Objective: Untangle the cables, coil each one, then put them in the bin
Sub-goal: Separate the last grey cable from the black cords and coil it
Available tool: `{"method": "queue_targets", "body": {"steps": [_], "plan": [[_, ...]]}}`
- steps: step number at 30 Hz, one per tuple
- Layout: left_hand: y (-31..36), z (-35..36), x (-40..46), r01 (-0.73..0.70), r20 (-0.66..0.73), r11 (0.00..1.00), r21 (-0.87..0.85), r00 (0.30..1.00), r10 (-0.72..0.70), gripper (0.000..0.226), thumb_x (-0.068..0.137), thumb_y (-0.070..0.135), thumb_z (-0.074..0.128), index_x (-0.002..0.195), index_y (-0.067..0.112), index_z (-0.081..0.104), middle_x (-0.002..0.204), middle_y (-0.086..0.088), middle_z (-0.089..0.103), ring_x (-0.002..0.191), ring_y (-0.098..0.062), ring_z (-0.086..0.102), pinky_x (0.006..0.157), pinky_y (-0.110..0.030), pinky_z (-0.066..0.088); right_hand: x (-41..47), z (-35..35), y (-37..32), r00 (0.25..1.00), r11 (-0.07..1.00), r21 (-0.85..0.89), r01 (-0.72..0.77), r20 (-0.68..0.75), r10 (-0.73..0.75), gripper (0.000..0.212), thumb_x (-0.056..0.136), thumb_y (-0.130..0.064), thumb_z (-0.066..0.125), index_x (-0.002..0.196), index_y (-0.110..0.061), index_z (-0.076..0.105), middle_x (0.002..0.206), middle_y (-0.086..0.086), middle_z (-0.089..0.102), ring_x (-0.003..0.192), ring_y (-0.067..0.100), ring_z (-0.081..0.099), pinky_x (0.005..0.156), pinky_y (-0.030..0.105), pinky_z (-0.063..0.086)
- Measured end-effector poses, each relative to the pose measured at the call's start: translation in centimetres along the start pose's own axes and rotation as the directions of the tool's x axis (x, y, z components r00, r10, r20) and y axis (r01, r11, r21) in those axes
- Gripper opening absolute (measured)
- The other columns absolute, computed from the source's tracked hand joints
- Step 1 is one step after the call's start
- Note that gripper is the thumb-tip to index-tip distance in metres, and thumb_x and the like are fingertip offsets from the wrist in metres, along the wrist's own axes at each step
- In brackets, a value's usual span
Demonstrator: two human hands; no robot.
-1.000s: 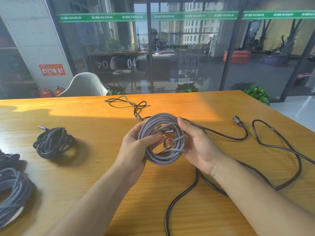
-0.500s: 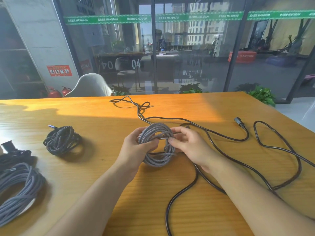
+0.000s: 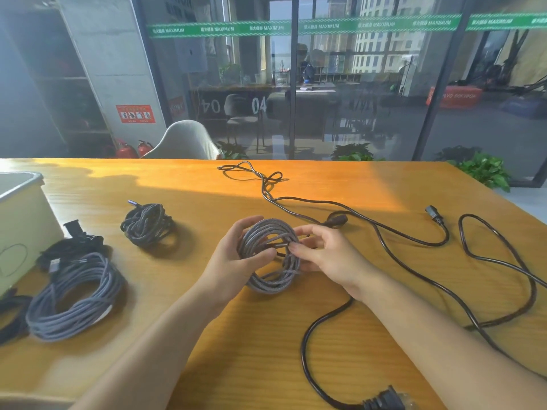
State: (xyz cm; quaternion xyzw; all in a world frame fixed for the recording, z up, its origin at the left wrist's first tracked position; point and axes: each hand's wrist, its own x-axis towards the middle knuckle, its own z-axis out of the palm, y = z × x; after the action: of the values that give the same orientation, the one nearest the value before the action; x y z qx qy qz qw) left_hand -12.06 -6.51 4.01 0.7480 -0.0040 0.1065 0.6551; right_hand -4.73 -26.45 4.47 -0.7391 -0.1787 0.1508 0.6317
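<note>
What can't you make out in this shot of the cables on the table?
Head view only:
- Bin: cut off by the left edge; its inside is hidden by its wall.
- Black cables at far left: partly out of frame.
- Power plug: cropped by the bottom edge.
- Grey coil: its connector end sits behind the right hand's fingers, and the left hand covers one side.

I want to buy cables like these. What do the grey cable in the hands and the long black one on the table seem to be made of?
Grey cable: looks like woven fabric braid, matte, with a visible criss-cross weave. Black cable: probably smooth rubber or plastic, with a slight sheen and no weave.
</note>
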Motion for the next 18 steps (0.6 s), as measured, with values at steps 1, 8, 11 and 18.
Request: {"method": "queue_targets", "body": {"steps": [1, 8, 11, 18], "plan": [[-0.1, -0.4, -0.4, -0.01, 0.0, 1.0, 0.021, 1.0, 0.01, 0.056, 0.092, 0.011, 0.078, 0.139, 0.032, 0.056, 0.116, 0.008, 0.075, 0.11, -0.01, 0.071, 0.091, -0.025, 0.055, 0.0, 0.4, -0.1, 1.0, 1.0, -0.01, 0.0, 0.007, 0.0, 0.024, 0.095, -0.023, 0.076, 0.119, -0.024, 0.07, 0.117, 0.016, 0.071, 0.102, 0.023, 0.075, 0.087, 0.041, 0.064], [-2.1, -4.1, -2.2, -0.088, -0.057, 0.945, 0.315, 0.992, 0.111, 0.058, 0.088, 0.023, 0.083, 0.139, 0.023, 0.054, 0.12, 0.019, 0.071, 0.117, 0.001, 0.064, 0.101, -0.02, 0.049, -0.5, 3.9, -0.4, 0.997, 0.985, -0.169, 0.033, 0.076, -0.02, 0.029, 0.099, -0.032, 0.071, 0.126, -0.023, 0.068, 0.111, 0.003, 0.076, 0.087, 0.009, 0.073, 0.075, 0.021, 0.059], [-2.5, -5.3, -3.2, -0.078, -0.078, 0.911, 0.405, 0.99, 0.119, 0.07, 0.086, 0.056, 0.077, 0.144, 0.027, 0.051, 0.133, 0.018, 0.064, 0.124, 0.005, 0.057, 0.109, -0.024, 0.045, -0.3, 4.7, -0.2, 0.991, 0.871, -0.472, 0.137, 0.079, -0.113, 0.046, 0.096, -0.052, 0.069, 0.136, -0.029, 0.066, 0.119, -0.014, 0.072, 0.099, -0.001, 0.068, 0.08, 0.012, 0.049], [-2.7, -7.0, -6.1, -0.128, -0.071, 0.846, 0.518, 0.979, 0.192, 0.092, 0.08, 0.078, 0.066, 0.155, 0.03, 0.041, 0.148, 0.018, 0.047, 0.139, 0.003, 0.043, 0.115, -0.034, 0.043, -1.1, 5.1, -0.5, 0.943, 0.792, -0.519, 0.321, 0.252, -0.218, 0.066, 0.097, -0.055, 0.063, 0.157, -0.038, 0.041, 0.151, -0.021, 0.044, 0.128, -0.007, 0.054, 0.104, 0.024, 0.052]]}}
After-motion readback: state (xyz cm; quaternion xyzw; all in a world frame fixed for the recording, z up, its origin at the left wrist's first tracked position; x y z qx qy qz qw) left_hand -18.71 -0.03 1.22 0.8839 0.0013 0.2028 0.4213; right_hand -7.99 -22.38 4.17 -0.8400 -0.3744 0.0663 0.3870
